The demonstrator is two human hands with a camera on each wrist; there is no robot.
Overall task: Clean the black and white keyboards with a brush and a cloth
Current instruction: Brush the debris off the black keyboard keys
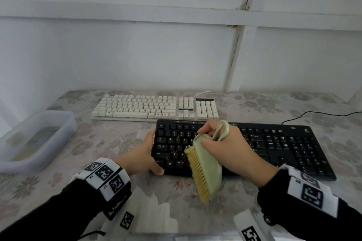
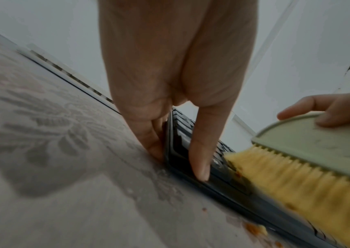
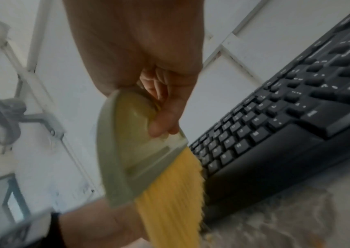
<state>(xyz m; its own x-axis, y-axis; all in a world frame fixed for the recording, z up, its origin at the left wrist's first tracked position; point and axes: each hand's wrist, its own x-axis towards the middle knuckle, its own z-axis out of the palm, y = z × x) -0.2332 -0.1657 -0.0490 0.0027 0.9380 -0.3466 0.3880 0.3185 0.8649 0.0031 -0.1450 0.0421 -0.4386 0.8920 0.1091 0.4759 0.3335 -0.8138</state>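
Note:
The black keyboard (image 1: 284, 146) lies across the near table, with orange crumbs on its left keys (image 1: 172, 152). My left hand (image 1: 150, 152) holds its left end, thumb (image 2: 199, 151) on the front corner and fingers (image 2: 152, 142) down along the side edge. My right hand (image 1: 221, 143) grips a pale green brush (image 1: 207, 168) by its looped handle. Its yellow bristles (image 3: 169, 193) hang over the keyboard's front edge (image 3: 254, 176), left of centre. The white keyboard (image 1: 152, 106) lies behind, untouched. A white ribbed cloth (image 1: 154, 217) lies at the table's near edge.
A translucent plastic tub (image 1: 35, 139) stands at the table's left edge. Orange crumbs (image 2: 252, 228) are scattered on the flowered tablecloth (image 1: 98, 143) in front of the black keyboard. A black cable (image 1: 323, 113) runs off to the right. A white wall closes the back.

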